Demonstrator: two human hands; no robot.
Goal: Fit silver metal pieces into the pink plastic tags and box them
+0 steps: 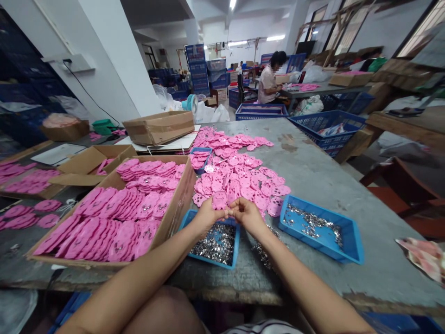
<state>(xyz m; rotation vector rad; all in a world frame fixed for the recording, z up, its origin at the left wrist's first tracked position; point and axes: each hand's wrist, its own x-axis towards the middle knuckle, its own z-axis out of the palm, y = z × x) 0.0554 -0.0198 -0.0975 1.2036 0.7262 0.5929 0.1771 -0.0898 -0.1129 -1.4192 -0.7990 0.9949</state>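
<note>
My left hand (206,215) grips a pink round plastic piece (219,199) at its lower edge, fingers closed. My right hand (246,212) meets it from the right, fingers pinched at the same piece; whether it holds a small metal part I cannot make out. Both hands hover above a blue tray (233,253) filled with small silvery metal parts. Just beyond lies a loose heap of pink pieces (239,176) on the grey table (313,176). A cardboard box (174,218) to my left holds rows of stacked pink pieces.
A second blue tray (351,241) with metal parts sits at the right. More cardboard boxes (160,127) stand at the back left. Blue crates (327,125) and a wooden chair (406,190) are to the right. Another person (269,81) sits at a far table.
</note>
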